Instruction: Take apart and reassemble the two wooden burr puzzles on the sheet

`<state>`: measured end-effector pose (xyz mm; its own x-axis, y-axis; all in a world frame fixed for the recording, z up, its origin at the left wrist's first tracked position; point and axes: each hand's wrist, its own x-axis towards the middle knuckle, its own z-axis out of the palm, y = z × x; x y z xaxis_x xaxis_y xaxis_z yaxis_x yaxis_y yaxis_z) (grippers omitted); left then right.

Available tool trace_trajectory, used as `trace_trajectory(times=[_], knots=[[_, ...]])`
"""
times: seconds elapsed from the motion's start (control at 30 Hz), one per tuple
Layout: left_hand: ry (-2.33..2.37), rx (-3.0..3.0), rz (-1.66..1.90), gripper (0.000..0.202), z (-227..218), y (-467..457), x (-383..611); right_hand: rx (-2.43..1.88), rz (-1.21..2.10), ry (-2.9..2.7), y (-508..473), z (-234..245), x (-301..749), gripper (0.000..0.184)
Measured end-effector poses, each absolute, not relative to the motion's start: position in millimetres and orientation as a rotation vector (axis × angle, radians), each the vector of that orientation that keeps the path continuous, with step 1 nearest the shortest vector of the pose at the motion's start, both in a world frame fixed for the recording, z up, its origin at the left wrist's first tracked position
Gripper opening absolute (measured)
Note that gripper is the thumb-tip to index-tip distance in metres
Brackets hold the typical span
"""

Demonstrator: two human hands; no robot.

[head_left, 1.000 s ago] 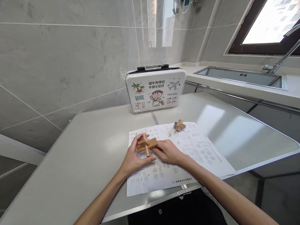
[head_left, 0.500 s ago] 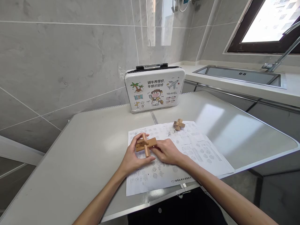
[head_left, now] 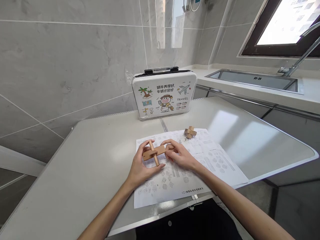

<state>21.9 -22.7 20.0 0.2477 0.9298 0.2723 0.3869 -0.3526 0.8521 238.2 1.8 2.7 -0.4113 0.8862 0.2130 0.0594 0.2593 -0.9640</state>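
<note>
A wooden cross-shaped puzzle (head_left: 153, 153) of interlocked bars is held over a printed instruction sheet (head_left: 200, 166) on the grey table. My left hand (head_left: 141, 166) grips the puzzle's left end, thumb underneath and fingers curled over the top. At the right end of the long bar, my right hand (head_left: 178, 155) pinches the wood with its fingertips. A second, smaller assembled wooden puzzle (head_left: 190, 132) lies on the far part of the sheet, apart from both hands.
A white tin case (head_left: 163, 95) with cartoon travel prints stands upright against the tiled wall. A steel sink (head_left: 252, 80) and tap (head_left: 297, 63) are on the counter at the right. The table edge (head_left: 275, 171) runs close on the right and front.
My right hand has slid from under the puzzle to its right end, fingers now pinching the bar's tip. The puzzle has tilted slightly.
</note>
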Motion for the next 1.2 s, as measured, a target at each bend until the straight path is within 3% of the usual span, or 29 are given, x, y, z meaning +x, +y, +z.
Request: trace_trajectory(times=[0.3,0.53,0.9,1.2], knots=[[1.115,2.215,1.118,0.085,9,-23,21,-0.791,1.392,-1.653,3,0,238,0.03],[1.112,1.974,1.101,0.112,9,-20,19,-0.828,1.27,-1.65,2,-4,239,0.027],[1.129,1.883,1.114,0.092,7,-19,16,-0.89,1.129,-1.689,-2,-3,235,0.022],[1.076,1.904,1.149,0.089,7,-19,18,-0.917,1.122,-1.677,-1,-6,234,0.023]])
